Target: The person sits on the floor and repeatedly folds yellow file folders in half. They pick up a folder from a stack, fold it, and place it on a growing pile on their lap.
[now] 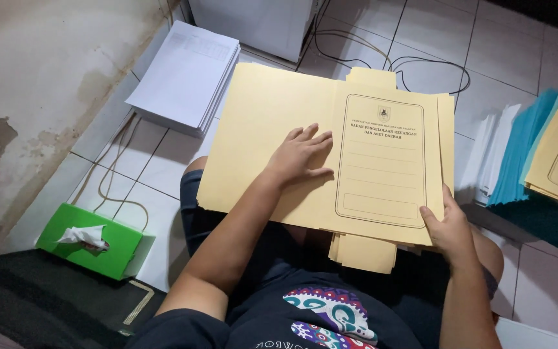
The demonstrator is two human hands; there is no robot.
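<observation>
- A seated person works over a pale yellow card folder, opened flat across the lap above the tiled floor; it rests there as on a desk
- The left hand lies palm down on the crease, fingers spread and released, pressing the card flat rather than gripping
- The right hand pinches the folder's lower right corner, thumb on top, steadying the stiff, matte sheet
- A stack of white paper sits near the stained wall; a green tissue box lies to the left; more yellow folders and teal covers wait on the right
</observation>
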